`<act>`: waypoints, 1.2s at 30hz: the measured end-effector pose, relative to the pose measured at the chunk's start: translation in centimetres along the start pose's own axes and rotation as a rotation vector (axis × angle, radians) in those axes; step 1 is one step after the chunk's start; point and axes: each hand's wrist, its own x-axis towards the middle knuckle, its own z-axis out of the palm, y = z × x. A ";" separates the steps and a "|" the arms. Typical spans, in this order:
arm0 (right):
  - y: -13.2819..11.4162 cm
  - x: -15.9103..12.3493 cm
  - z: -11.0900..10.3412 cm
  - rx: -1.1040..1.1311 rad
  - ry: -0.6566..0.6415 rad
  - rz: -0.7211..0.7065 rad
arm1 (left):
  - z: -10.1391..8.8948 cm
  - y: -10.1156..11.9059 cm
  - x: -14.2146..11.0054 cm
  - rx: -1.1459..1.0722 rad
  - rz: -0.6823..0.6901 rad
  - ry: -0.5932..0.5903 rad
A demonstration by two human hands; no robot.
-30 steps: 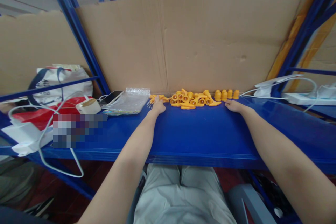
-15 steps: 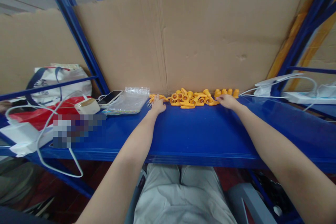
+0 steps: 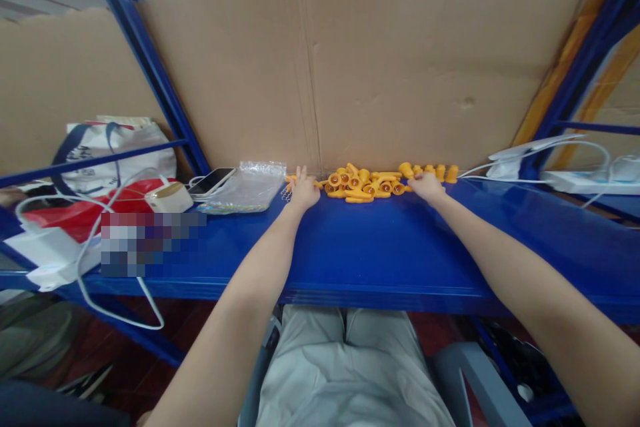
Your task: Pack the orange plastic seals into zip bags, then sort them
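A pile of yellow plastic pieces (image 3: pixel 357 183) with round open ends lies against the cardboard at the back of the blue shelf. My right hand (image 3: pixel 427 188) is at the pile's right end, fingers closed on a tilted yellow plastic piece (image 3: pixel 405 169). Just behind that hand, several similar yellow pieces (image 3: pixel 451 175) stand upright in a row. To the left of the pile is my left hand (image 3: pixel 305 192), fingers spread over flatter yellow parts that it partly hides. Small metal chains (image 3: pixel 286 193) show beside it.
A clear plastic bag (image 3: pixel 250 190) and a phone (image 3: pixel 214 181) lie left of my left hand. Further left are a white adapter (image 3: pixel 169 198), cables, a red bag (image 3: pixel 65 219) and a tote bag (image 3: pixel 135 163). A white power strip (image 3: pixel 590 183) is at the far right. Cardboard (image 3: pixel 400 67) stands behind.
My right hand has shifted slightly left, and a yellow plastic piece now shows tilted at its fingertips. My left hand's fingers are raised and more spread. The view has shifted a little.
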 end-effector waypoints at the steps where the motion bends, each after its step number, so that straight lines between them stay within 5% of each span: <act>1: -0.5 -0.1 -0.3 0.077 0.037 0.073 | -0.2 0.2 0.0 -0.023 0.042 0.058; 6: -3.8 -0.9 -1.0 0.610 0.174 0.087 | -1.1 2.0 0.0 -0.133 0.313 0.313; 11: -6.8 -2.8 -0.4 1.002 0.102 -0.113 | -1.5 4.8 -0.9 -0.185 0.581 0.279; 17: -9.7 -5.9 -0.2 1.244 -0.161 -0.213 | -1.4 7.4 -2.5 -0.232 0.778 0.237; 25: -11.4 -8.2 -0.7 1.380 -0.317 -0.092 | -1.8 7.5 -2.1 -0.212 0.817 0.246; 36: -11.2 -8.1 -1.9 1.380 -0.361 -0.061 | -1.9 8.1 -2.0 -0.198 0.759 0.246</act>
